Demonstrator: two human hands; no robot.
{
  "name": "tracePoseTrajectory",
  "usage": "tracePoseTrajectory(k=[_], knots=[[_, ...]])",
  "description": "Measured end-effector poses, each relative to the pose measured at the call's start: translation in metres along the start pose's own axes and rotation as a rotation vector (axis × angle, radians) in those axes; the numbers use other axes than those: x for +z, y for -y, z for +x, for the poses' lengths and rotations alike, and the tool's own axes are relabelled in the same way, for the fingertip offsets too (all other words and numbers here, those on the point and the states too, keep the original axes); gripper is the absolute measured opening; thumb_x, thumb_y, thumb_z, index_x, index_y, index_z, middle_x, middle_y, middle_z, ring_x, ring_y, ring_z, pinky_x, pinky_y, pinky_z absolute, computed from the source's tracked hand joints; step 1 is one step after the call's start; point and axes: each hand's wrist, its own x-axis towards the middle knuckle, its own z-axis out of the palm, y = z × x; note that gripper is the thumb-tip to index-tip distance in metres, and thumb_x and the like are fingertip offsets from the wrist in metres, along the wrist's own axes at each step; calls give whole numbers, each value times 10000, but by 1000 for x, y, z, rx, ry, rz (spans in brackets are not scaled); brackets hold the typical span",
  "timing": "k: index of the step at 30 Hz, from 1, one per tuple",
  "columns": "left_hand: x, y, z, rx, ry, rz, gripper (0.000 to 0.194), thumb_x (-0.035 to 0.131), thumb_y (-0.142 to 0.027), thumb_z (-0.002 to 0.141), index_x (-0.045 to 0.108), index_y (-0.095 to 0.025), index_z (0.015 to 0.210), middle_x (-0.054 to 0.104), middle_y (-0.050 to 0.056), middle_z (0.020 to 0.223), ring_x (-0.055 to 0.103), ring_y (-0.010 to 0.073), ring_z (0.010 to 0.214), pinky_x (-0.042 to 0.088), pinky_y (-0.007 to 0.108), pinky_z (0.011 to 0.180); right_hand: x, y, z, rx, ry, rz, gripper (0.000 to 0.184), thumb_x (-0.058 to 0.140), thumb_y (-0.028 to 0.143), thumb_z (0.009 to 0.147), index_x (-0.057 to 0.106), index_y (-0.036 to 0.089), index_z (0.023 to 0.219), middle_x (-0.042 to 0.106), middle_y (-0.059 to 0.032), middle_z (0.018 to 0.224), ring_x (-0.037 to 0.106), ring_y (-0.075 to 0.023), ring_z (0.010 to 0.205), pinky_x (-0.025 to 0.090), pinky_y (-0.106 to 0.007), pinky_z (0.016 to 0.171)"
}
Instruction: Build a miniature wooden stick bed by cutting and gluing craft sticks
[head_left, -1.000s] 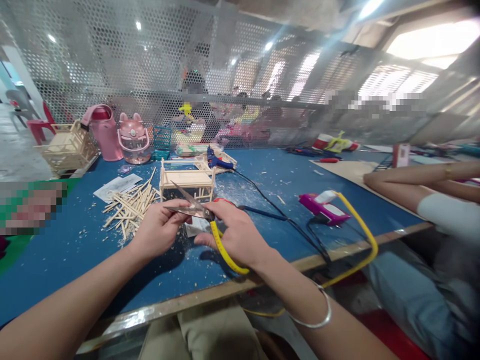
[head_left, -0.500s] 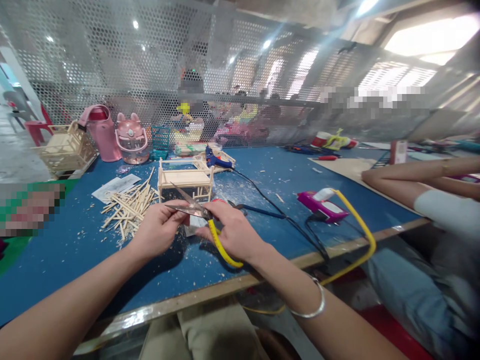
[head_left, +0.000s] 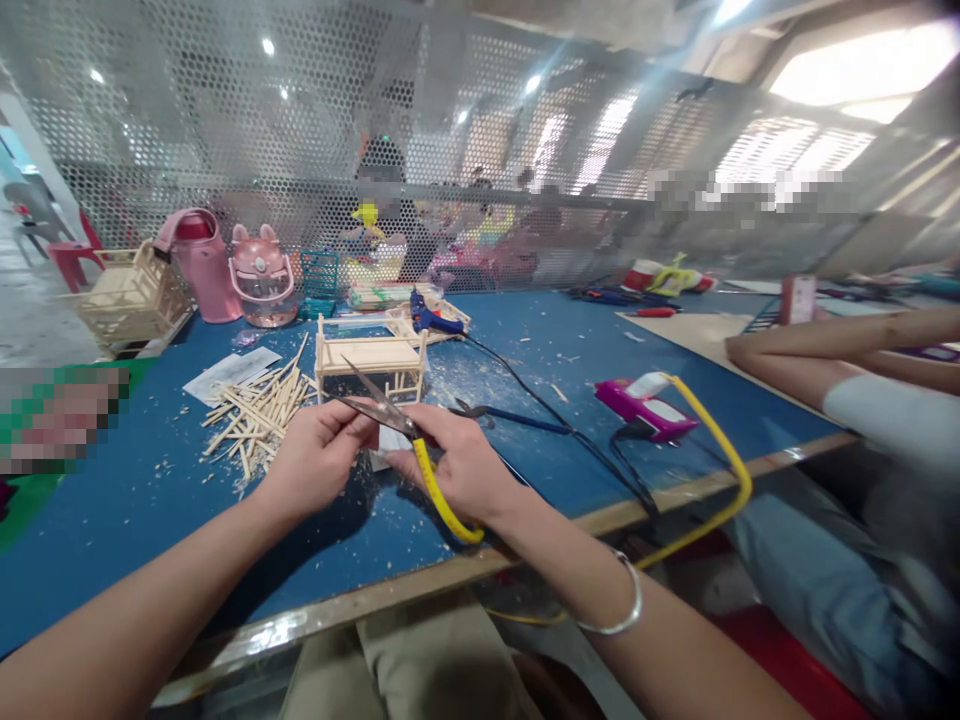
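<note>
My right hand [head_left: 459, 465] grips a pair of scissors [head_left: 379, 404] by the yellow handle, with the two metal blades spread apart and pointing left. My left hand [head_left: 319, 455] sits at the blades, fingertips pinched together against the lower blade; whatever small piece they hold is too small to make out. Both hands hover over the blue table [head_left: 135, 500], just in front of a small wooden stick frame [head_left: 371, 357]. A pile of loose wooden sticks [head_left: 259, 410] lies to the left of my left hand.
A blue glue gun [head_left: 431, 320] with a black cable lies behind the frame, and a pink glue gun [head_left: 645, 405] with a yellow cord sits to the right. Pink bottles [head_left: 225, 265] and a stick crate [head_left: 131, 295] stand far left. Another person's arms [head_left: 825, 365] rest at right. Mesh screen behind.
Both hands with the scissors have drifted slightly up and away from me. The grip and the spread of the blades look the same.
</note>
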Motion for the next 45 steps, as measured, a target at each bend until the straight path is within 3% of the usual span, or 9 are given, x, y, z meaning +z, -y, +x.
tracePoseTrajectory(k=[10,18,24,29,33,36,38,42,45], knots=[[2,3,2,-20,36,36,224,466,-241,778,602,-153,624,564,-14,574,495,112,566,397,212,571,-8,1,0,10,105,-66,150,514,183,709,563,167,850,625,-36,787,549,-153,694,424,-251,637],[5,-2,1,42,83,-15,180,473,-234,792,624,-160,729,586,-5,639,508,115,605,401,208,577,-5,9,-2,80,43,-71,341,576,288,715,533,147,1022,594,-92,944,531,-199,853,421,-326,776],[4,3,2,2,66,51,268,435,-236,805,611,-133,632,520,-8,561,459,111,565,380,220,576,0,6,1,36,24,-4,302,512,145,685,555,153,983,620,-82,926,543,-192,845,431,-310,773],[4,5,3,-33,51,38,236,448,-224,785,660,-130,745,573,-2,614,485,117,598,386,215,590,5,1,0,18,5,-2,307,505,112,636,572,160,932,637,-71,898,552,-186,802,426,-289,737],[5,7,3,-33,52,23,216,455,-185,760,636,-137,652,578,1,606,501,124,611,394,223,608,0,0,1,49,66,1,249,501,105,619,570,163,852,632,-50,818,540,-168,732,411,-264,674],[6,9,4,-63,62,13,245,453,-217,774,581,-143,579,548,-2,561,481,118,569,383,229,584,-7,-2,3,81,181,2,219,493,97,612,566,167,807,614,-24,739,514,-146,651,392,-243,604],[8,10,4,-71,68,5,268,455,-239,784,561,-145,557,534,1,546,466,116,553,372,232,570,-10,-5,3,72,209,9,247,492,93,617,570,164,841,619,-32,782,522,-152,686,399,-249,631],[9,7,4,-27,69,-33,233,465,-263,799,612,-145,662,557,16,598,487,126,582,381,237,579,-10,-2,3,53,102,-5,374,514,117,629,544,143,1001,595,-90,961,518,-198,863,405,-311,781],[7,2,3,26,69,-45,233,470,-287,809,639,-152,722,564,16,602,499,132,596,388,238,590,-9,5,3,62,96,2,409,507,102,611,531,151,1016,582,-87,954,509,-199,860,410,-323,787]])
